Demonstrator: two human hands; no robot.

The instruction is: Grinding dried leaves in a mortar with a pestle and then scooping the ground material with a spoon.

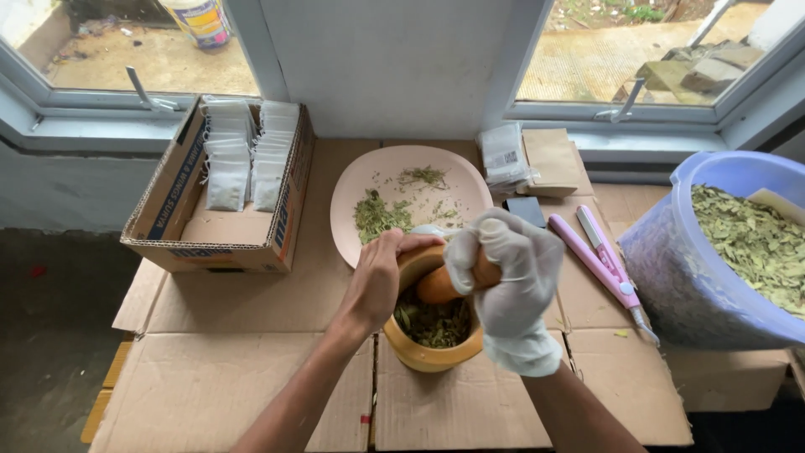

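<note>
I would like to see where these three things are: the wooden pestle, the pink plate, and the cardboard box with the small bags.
wooden pestle point(439, 288), head view, on its thick lower end.
pink plate point(356, 180), head view, on its bare left rim.
cardboard box point(164, 201), head view, on its left wall.

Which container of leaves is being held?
The yellow mortar: left hand grips its rim, unlike the pink plate and purple bucket.

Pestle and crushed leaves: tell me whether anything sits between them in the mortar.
Nothing visible does. The right hand, gloved, holds the pestle angled into the mortar, above the crushed leaves. The left hand grips the rim, clear of the pestle's path.
</note>
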